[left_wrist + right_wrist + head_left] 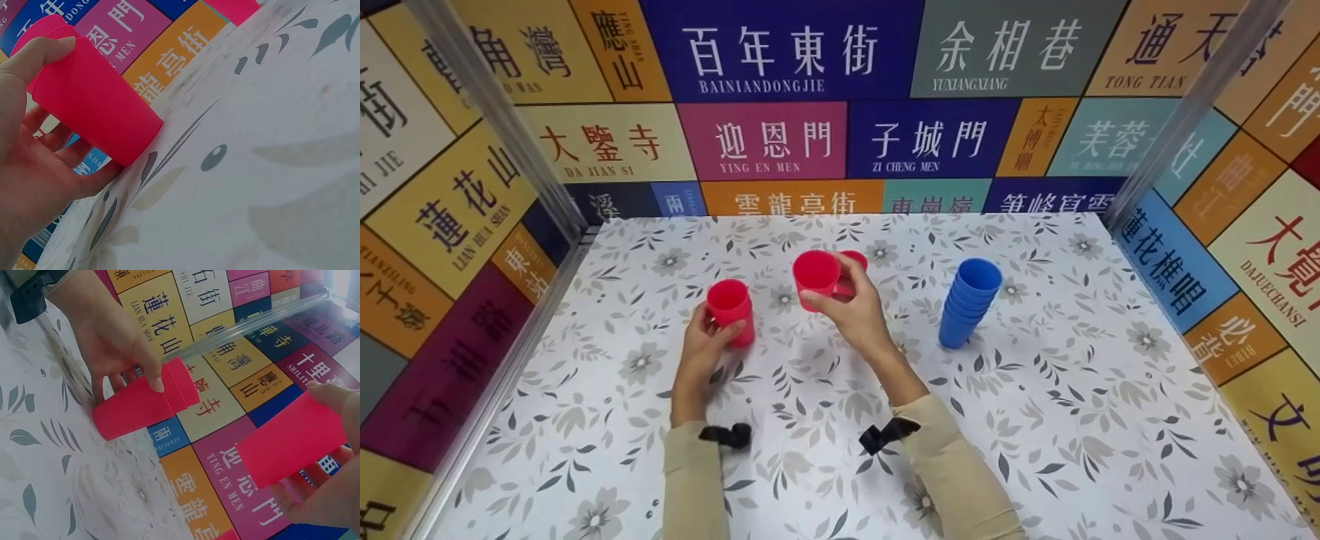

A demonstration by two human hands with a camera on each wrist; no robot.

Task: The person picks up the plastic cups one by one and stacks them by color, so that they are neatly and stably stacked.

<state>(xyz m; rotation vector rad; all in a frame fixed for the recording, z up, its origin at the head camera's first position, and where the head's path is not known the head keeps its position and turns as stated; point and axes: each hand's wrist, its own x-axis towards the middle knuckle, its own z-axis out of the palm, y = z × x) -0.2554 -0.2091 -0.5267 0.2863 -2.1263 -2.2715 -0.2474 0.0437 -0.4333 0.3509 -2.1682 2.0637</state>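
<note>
My left hand [703, 346] grips a small stack of nested red cups [741, 319] standing upright on the table. Its thumb lies near the upper rim and the fingers wrap the far side; in the right wrist view a doubled rim shows on this stack [140, 402]. To the right, my right hand [856, 311] holds a single red cup [815, 271] between thumb and fingers, mouth up and raised off the table. Behind that hand another red cup [855, 259] is mostly hidden. Both held things are pink-red, plain and tapered.
A stack of several nested blue cups [969, 304] stands upright right of my right hand. The table [810, 465] has a white cloth with grey leaves and flowers. Panels with printed place names [765, 139] rise behind it and at both sides.
</note>
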